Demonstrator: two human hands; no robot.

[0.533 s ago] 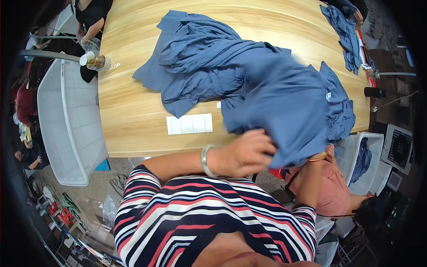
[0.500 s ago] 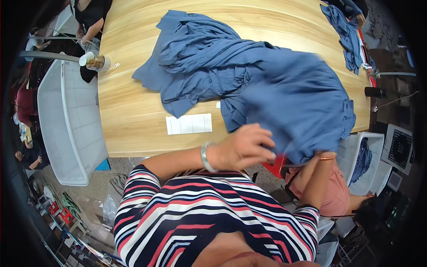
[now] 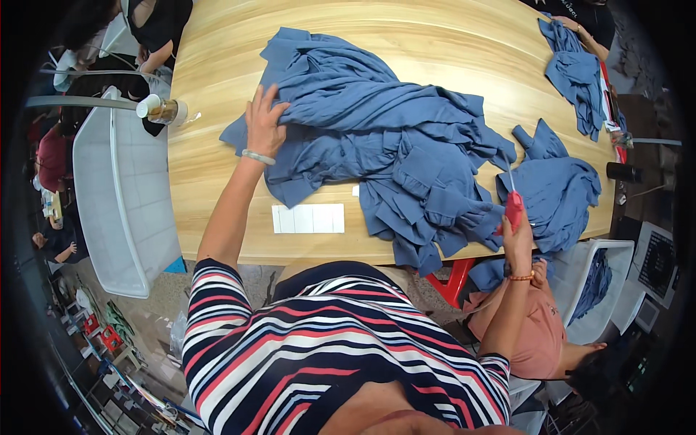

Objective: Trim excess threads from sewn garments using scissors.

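A pile of blue garments (image 3: 341, 109) spreads over the wooden table, with collars, cuffs and sleeves tangled together. My left hand (image 3: 266, 127) is over the pile's left edge, fingers apart and holding nothing; whether its fingertips touch the cloth is hard to tell. Near the table's front right, my right hand (image 3: 518, 243) is closed round a red-handled tool (image 3: 514, 209) with a thin metal blade pointing away from me. Its exact kind is unclear. To the right of it lies another blue garment (image 3: 554, 192), crumpled.
A strip of white labels (image 3: 308, 218) lies in front of the pile. A capped jar (image 3: 161, 109) stands at the left edge, beside a large white bin (image 3: 127, 196). A co-worker in pink (image 3: 522, 322) is close at my right. Another white bin (image 3: 615, 261) holds blue cloth.
The blue cloth that was moving at the right now lies on the table. My left hand has gone far left to the pile. My right hand now shows the red-handled tool.
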